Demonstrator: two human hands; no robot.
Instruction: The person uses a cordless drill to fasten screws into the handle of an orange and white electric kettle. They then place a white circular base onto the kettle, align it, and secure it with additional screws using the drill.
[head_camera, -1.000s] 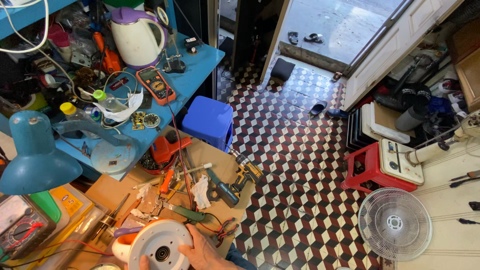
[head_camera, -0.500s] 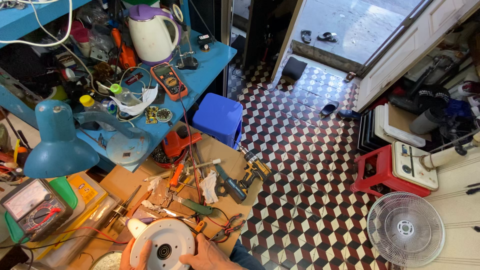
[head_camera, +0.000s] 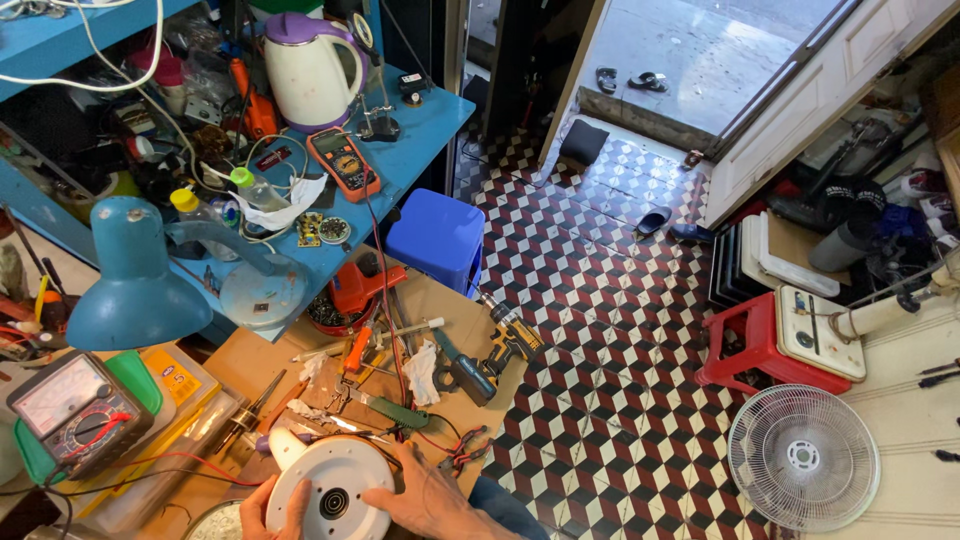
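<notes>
On the blue tabletop a white kettle with a purple lid stands near the back edge, an orange meter lies just in front of it, and a blue desk lamp leans out over the near edge. Below, a sheet of cardboard on the floor carries scattered hand tools, a yellow and black drill at its right edge and an orange-handled screwdriver, with a blue plastic stool just beyond it. Farther right on the checkered floor stand a red stool and a white fan, while sandals lie outside the open doorway.
</notes>
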